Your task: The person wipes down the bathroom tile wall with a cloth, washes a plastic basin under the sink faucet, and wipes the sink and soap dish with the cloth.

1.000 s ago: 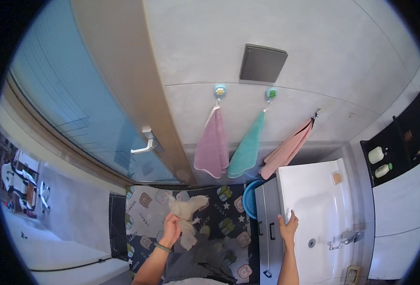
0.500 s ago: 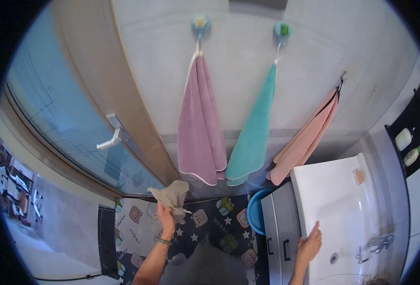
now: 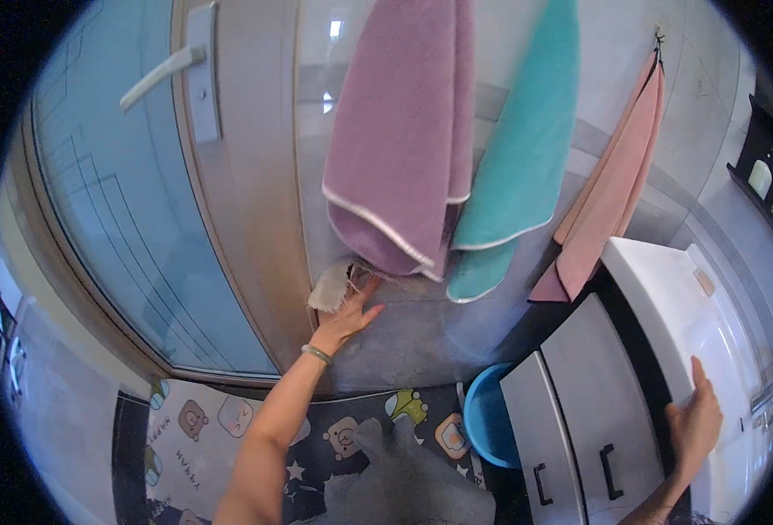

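From where I stand, the pale cloth (image 3: 329, 293) is up against the smooth grey tiled wall (image 3: 386, 350), right of the beige door frame (image 3: 264, 210) and just under the lower edge of a purple towel (image 3: 395, 131). It is a small, rumpled, off-white piece with a fuzzy, ragged edge, and a dark patch shows at its upper right.

The left hand (image 3: 344, 322) reaches far forward to it, a greenish bracelet (image 3: 317, 353) round the wrist. Its fingers meet the cloth and the thumb stands off to the right; whether this grip pinches the fabric or only presses it, I cannot tell. The right hand (image 3: 694, 424) is bare, its grip spread, fingers extended near the rim of the glossy white sink (image 3: 653, 276).

The purple towel is thick and plush with white piping. To its right hang a teal towel (image 3: 522, 175), also white-edged, and a folded pink towel (image 3: 618, 157) on a black loop. A round blue plastic basin (image 3: 491, 416) sits beside the flat-fronted grey cabinet (image 3: 601, 394) with black handles. On the near floor lies a mat (image 3: 342, 437) printed with cartoon figures and stars.
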`<action>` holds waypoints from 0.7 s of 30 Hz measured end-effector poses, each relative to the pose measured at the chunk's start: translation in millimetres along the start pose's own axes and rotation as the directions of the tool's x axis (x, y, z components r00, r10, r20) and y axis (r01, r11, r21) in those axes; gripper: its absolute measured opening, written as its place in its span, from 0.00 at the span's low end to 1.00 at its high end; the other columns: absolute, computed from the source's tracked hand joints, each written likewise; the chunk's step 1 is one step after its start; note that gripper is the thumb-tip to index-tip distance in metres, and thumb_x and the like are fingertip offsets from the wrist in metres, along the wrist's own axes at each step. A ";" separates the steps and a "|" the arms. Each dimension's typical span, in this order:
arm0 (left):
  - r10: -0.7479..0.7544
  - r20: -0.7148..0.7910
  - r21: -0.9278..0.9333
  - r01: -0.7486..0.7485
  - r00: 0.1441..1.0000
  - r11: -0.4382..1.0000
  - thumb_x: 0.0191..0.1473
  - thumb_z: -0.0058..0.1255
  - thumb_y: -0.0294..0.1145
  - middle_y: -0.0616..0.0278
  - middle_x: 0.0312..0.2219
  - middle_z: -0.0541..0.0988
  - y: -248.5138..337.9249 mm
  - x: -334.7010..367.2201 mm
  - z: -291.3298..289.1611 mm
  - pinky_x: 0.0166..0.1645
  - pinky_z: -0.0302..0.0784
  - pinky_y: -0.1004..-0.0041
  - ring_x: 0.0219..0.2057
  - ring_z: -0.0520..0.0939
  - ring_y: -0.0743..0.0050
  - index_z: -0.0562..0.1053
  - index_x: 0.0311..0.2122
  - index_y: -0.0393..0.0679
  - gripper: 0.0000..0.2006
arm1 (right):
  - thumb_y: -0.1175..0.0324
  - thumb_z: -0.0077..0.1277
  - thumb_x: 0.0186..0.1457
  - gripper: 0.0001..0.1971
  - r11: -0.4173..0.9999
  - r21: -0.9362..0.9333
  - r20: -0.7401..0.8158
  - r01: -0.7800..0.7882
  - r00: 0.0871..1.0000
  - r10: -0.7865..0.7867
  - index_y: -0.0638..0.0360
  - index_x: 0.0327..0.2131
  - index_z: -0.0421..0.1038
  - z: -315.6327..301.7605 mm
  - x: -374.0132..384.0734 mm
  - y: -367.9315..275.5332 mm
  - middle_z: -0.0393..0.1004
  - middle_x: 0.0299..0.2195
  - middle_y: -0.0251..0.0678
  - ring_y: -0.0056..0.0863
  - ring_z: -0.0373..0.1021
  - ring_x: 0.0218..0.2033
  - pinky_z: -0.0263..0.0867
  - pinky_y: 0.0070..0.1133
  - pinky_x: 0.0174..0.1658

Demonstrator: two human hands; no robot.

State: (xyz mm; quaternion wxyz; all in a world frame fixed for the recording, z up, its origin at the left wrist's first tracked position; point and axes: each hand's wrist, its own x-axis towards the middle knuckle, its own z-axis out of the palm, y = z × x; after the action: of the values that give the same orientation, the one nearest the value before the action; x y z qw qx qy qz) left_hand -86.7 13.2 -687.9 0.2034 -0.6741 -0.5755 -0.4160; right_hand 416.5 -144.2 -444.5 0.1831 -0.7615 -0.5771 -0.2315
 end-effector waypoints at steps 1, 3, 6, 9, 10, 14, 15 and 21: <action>-0.007 -0.014 -0.007 0.007 1.000 1.000 0.49 0.51 0.51 0.58 0.48 0.71 -9.3 -15.5 15.0 0.54 0.63 0.54 0.49 0.70 0.51 0.75 0.43 0.51 0.20 | 0.82 0.55 0.30 0.41 0.999 -0.036 -0.060 0.034 0.998 -0.036 0.47 0.55 0.63 6.3 0.4 3.5 0.72 0.36 0.42 0.41 0.70 0.32 0.66 0.31 0.39; 0.040 0.171 0.026 -0.045 0.985 0.999 0.49 0.50 0.51 0.55 0.48 0.71 -38.9 -59.5 57.8 0.54 0.63 0.54 0.51 0.69 0.50 0.74 0.43 0.51 0.20 | 0.81 0.54 0.30 0.40 0.998 -0.029 -0.068 0.062 0.996 -0.064 0.48 0.55 0.64 9.3 1.1 3.0 0.72 0.35 0.43 0.41 0.70 0.31 0.66 0.31 0.39; 0.177 0.156 0.029 -0.183 0.972 0.983 0.49 0.50 0.51 0.57 0.46 0.73 -55.2 -120.9 102.0 0.49 0.69 0.55 0.46 0.74 0.52 0.74 0.45 0.53 0.21 | 0.81 0.54 0.30 0.41 0.997 -0.065 -0.058 0.049 0.997 -0.053 0.45 0.56 0.64 11.1 4.2 5.2 0.73 0.30 0.46 0.39 0.71 0.30 0.66 0.31 0.37; 0.127 0.258 -0.126 -0.097 0.958 0.987 0.50 0.50 0.49 0.57 0.42 0.76 -58.7 -190.6 126.5 0.46 0.72 0.56 0.42 0.77 0.52 0.72 0.48 0.56 0.20 | 0.80 0.51 0.30 0.40 0.999 -0.041 0.010 -0.009 1.000 0.009 0.45 0.55 0.65 0.2 1.1 -13.0 0.72 0.24 0.48 0.38 0.72 0.26 0.67 0.31 0.35; 0.094 0.331 -0.245 -0.011 0.939 0.970 0.51 0.49 0.49 0.56 0.39 0.78 -57.4 -208.8 133.6 0.46 0.73 0.55 0.41 0.78 0.51 0.70 0.50 0.59 0.21 | 0.79 0.51 0.30 0.39 0.997 -0.075 -0.004 -0.011 1.000 0.010 0.46 0.55 0.65 -0.9 0.6 -11.6 0.72 0.24 0.48 0.37 0.72 0.26 0.67 0.30 0.35; -0.186 0.830 0.155 0.103 0.526 0.983 0.54 0.45 0.37 0.64 0.43 0.77 -75.2 -281.8 162.5 0.38 0.77 0.66 0.39 0.80 0.65 0.74 0.47 0.56 0.15 | 0.79 0.51 0.30 0.38 0.997 -0.073 -0.072 0.030 0.997 -0.035 0.48 0.53 0.67 9.4 4.3 -1.8 0.73 0.24 0.46 0.35 0.72 0.26 0.67 0.29 0.35; -0.189 0.852 0.160 0.101 0.488 0.982 0.54 0.45 0.36 0.62 0.43 0.77 -90.0 -306.7 171.3 0.39 0.77 0.66 0.40 0.80 0.65 0.74 0.47 0.54 0.14 | 0.80 0.51 0.29 0.38 0.999 -0.045 -0.041 0.013 0.999 -0.015 0.48 0.53 0.67 9.6 7.6 -4.9 0.73 0.24 0.45 0.35 0.72 0.26 0.67 0.28 0.35; 0.171 0.782 0.082 -0.370 0.599 0.925 0.55 0.43 0.32 0.60 0.45 0.75 -131.6 -351.0 175.7 0.41 0.76 0.67 0.44 0.78 0.68 0.74 0.44 0.45 0.12 | 0.78 0.51 0.29 0.37 0.992 -0.080 -0.110 0.099 0.988 -0.107 0.49 0.52 0.68 13.4 9.9 -4.9 0.74 0.25 0.47 0.37 0.72 0.26 0.68 0.29 0.37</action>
State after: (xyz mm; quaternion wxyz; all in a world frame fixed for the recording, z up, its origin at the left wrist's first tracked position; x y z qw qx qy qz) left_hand -150.7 -33.9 -1094.2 0.0814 -0.8363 -0.5421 0.0144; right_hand 415.9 -127.8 -449.9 0.1750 -0.7224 -0.5952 -0.3053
